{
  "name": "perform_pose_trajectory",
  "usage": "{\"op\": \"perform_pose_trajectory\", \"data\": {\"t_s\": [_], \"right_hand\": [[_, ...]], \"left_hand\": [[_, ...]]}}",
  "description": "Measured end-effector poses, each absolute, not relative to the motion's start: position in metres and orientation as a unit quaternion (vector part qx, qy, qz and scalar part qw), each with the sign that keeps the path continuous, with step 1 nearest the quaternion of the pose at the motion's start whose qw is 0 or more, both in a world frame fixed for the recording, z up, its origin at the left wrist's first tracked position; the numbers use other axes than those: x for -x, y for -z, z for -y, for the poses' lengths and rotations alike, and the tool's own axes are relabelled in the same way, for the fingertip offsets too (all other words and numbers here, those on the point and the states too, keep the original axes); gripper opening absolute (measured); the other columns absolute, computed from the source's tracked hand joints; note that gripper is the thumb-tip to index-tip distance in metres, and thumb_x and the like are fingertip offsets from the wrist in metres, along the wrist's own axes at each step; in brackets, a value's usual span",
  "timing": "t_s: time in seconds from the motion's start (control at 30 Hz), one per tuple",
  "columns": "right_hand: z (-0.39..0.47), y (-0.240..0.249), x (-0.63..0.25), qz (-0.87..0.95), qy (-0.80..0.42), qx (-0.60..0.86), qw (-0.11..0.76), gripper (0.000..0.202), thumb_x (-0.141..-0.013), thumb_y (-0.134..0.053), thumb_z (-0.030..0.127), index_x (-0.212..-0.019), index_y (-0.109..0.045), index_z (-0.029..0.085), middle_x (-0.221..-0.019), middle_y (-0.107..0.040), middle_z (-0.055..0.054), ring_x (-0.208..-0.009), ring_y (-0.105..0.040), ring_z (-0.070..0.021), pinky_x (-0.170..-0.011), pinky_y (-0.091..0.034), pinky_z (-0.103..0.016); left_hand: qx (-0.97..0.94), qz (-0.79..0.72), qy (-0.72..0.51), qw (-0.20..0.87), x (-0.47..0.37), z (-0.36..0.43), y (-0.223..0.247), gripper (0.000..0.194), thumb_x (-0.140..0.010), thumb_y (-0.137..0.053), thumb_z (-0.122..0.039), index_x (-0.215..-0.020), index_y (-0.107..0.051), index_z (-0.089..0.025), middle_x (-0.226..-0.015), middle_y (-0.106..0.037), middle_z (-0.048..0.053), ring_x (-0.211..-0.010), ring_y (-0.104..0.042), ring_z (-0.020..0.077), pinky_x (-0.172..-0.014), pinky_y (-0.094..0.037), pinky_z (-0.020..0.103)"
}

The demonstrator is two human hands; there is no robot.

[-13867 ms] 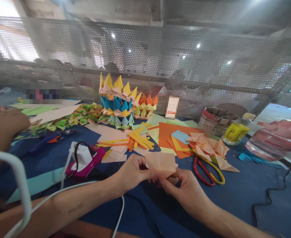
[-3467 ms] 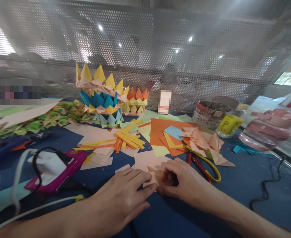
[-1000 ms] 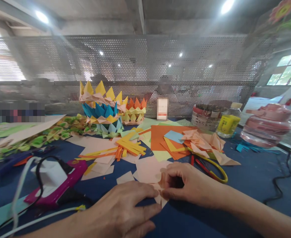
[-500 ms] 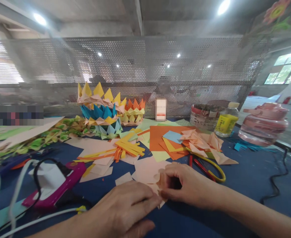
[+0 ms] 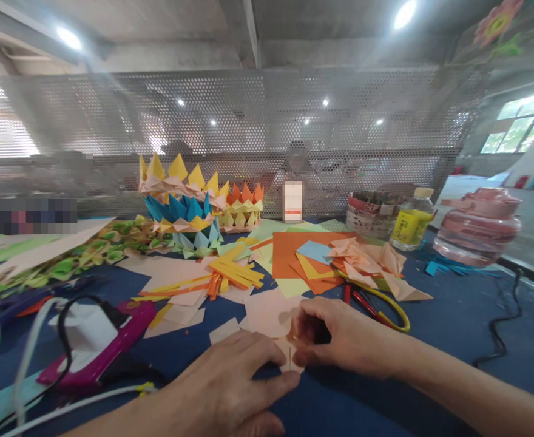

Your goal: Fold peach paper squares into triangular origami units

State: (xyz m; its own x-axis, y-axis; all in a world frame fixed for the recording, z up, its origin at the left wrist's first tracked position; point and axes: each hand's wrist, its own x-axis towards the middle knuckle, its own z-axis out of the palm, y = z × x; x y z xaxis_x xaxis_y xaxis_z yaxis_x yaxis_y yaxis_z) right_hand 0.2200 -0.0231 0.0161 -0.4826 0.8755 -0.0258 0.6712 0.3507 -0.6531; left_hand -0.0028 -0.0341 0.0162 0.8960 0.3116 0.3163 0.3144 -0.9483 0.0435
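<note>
A small piece of pale pink paper [image 5: 290,358] with creases lies on the blue table between my hands. My left hand [image 5: 244,379] rests at its left side, fingers apart, fingertips touching the paper. My right hand [image 5: 326,331] pinches the paper's right part between thumb and forefinger. Just beyond, a larger pale pink sheet [image 5: 269,309] lies flat. Behind it are an orange sheet [image 5: 285,258], a blue paper piece [image 5: 315,250] and folded peach pieces [image 5: 367,261]. Yellow-handled scissors [image 5: 398,312] lie right of my right hand.
Folded paper crowns [image 5: 180,209] stand at the back. A woven basket [image 5: 371,215], a yellow-labelled bottle [image 5: 410,227] and a pink jug [image 5: 480,227] are at the right. A magenta power strip [image 5: 130,331] with cables lies left, near yellow strips [image 5: 237,270].
My left fingers have spread, the forefinger moving toward the paper's near edge and showing more of its creased face. My right hand keeps its pinch. The view has shifted slightly.
</note>
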Motion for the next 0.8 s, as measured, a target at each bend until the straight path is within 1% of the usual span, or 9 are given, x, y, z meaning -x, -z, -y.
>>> {"op": "perform_pose_trajectory", "data": {"t_s": [0.13,0.27,0.4,0.53,0.63,0.8], "right_hand": [[0.0219,-0.0165,-0.2216,0.808,-0.295,0.485,0.159,0.027,-0.067,-0.068,0.035,-0.081,-0.056,0.016,-0.076,-0.057,0.001,-0.065,-0.049,-0.0100,-0.057,-0.035,-0.020],[0.0219,-0.0160,-0.2217,0.808,-0.299,0.483,0.160,0.026,-0.067,-0.068,0.035,-0.081,-0.055,0.016,-0.076,-0.057,0.001,-0.065,-0.049,-0.0098,-0.057,-0.036,-0.019],[0.0223,-0.0165,-0.2218,0.812,-0.292,0.478,0.162,0.025,-0.067,-0.068,0.033,-0.080,-0.056,0.016,-0.077,-0.057,0.000,-0.066,-0.049,-0.0101,-0.058,-0.036,-0.019],[0.0225,-0.0171,-0.2222,0.809,-0.313,0.471,0.160,0.022,-0.071,-0.064,0.033,-0.081,-0.055,0.016,-0.076,-0.057,0.001,-0.065,-0.049,-0.0096,-0.058,-0.037,-0.019],[0.0220,-0.0180,-0.2230,0.809,-0.323,0.465,0.156,0.020,-0.074,-0.061,0.033,-0.081,-0.054,0.016,-0.076,-0.057,0.000,-0.064,-0.049,-0.0095,-0.057,-0.038,-0.019],[0.0203,-0.0197,-0.2253,0.815,-0.328,0.452,0.157,0.013,-0.074,-0.060,0.025,-0.081,-0.054,0.016,-0.076,-0.057,0.001,-0.066,-0.050,-0.0094,-0.059,-0.038,-0.019]], "left_hand": [[0.973,0.156,0.168,0.006,0.0019,0.0340,-0.0151,0.036,-0.083,-0.052,-0.032,-0.118,-0.050,-0.025,-0.104,-0.057,0.005,-0.095,-0.053,0.0156,-0.086,-0.045,0.025],[0.974,0.161,0.158,0.002,0.0014,0.0341,-0.0164,0.037,-0.082,-0.053,-0.032,-0.118,-0.050,-0.025,-0.106,-0.057,0.005,-0.094,-0.053,0.0155,-0.084,-0.046,0.024],[0.973,0.151,0.171,0.013,0.0016,0.0343,-0.0155,0.040,-0.082,-0.053,-0.032,-0.122,-0.046,-0.027,-0.106,-0.056,0.004,-0.094,-0.054,0.0150,-0.084,-0.045,0.024],[0.972,0.145,0.181,0.031,0.0024,0.0340,-0.0145,0.042,-0.082,-0.054,-0.032,-0.123,-0.044,-0.028,-0.108,-0.056,0.005,-0.095,-0.054,0.0152,-0.086,-0.045,0.025],[0.971,0.144,0.189,0.034,0.0030,0.0340,-0.0157,0.041,-0.082,-0.052,-0.034,-0.122,-0.045,-0.027,-0.107,-0.057,0.005,-0.094,-0.055,0.0157,-0.086,-0.045,0.026],[0.970,0.151,0.186,0.030,0.0025,0.0352,-0.0188,0.035,-0.083,-0.051,-0.035,-0.117,-0.051,-0.025,-0.104,-0.060,0.004,-0.093,-0.056,0.0159,-0.085,-0.046,0.025]]}}
